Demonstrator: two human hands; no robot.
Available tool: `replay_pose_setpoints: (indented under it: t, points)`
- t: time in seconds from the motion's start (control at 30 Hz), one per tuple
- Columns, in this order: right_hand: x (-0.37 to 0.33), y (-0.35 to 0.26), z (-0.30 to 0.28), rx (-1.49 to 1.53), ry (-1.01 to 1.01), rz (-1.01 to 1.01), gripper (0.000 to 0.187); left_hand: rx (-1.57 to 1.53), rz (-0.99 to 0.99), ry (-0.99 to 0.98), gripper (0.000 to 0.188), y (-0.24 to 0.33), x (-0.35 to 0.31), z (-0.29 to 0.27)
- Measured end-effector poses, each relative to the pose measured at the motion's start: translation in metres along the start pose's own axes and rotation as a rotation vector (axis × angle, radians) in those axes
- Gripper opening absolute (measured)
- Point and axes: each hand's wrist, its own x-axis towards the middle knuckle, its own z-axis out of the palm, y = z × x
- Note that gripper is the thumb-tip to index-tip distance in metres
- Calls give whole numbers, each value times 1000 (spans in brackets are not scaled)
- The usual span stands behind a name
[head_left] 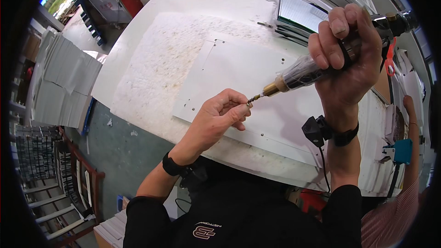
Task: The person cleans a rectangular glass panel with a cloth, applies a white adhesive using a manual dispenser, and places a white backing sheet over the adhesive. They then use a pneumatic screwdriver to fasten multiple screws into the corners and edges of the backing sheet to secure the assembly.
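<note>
My right hand (351,48) is wrapped around a power screwdriver (301,71) with a tape-wrapped body and a brass-coloured nose. The tool slants down to the left, and its bit (258,97) meets the fingertips of my left hand (223,112). Thumb and forefinger there pinch a small screw (249,102) at the bit's end, partly hidden by the fingers. Both hands are above a flat white panel (257,73) with several small dark holes or screws near its edges. The panel lies on a worn, whitish pad (151,59) on the table.
Dark-edged glass-like sheets (298,16) are stacked at the table's far right. Tall piles of white boards (64,82) stand on the left, near a metal rack (55,202). At the right edge, a co-worker's arm (412,133) reaches in beside the table.
</note>
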Motion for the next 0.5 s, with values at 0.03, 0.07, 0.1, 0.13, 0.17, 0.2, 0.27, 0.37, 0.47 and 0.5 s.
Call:
replay_pose_setpoints:
  t: [0.03,0.07,0.1,0.13,0.17,0.2,0.27,0.37,0.47,0.5]
  points:
    - [0,0,0,-2,7,1,22,-4,-1,-4,18,0,-1,-1]
    - [0,1,1,-3,15,2,22,-8,-1,-8,19,-1,-1,-2]
    - [-1,1,2,-7,22,-5,22,-13,-2,-15,19,-2,-2,-3]
    - [-1,1,3,-11,29,-11,21,-10,-5,-15,19,-1,-2,-3]
    - [-1,1,4,-15,36,-18,21,-8,-8,-14,20,0,-2,-2]
    - [-1,1,5,-15,27,-21,21,-5,-10,-13,20,1,-2,-2]
    - [0,1,5,-16,11,-28,21,-10,-7,-17,20,0,-2,-2]
    - [1,2,4,-16,-5,-18,22,-13,-8,-19,20,0,-2,-3]
    - [0,2,5,-7,-22,-9,23,-23,3,-15,19,-1,-3,-4]
    - [0,2,5,0,-22,-10,23,-28,9,-15,19,-2,-3,-4]
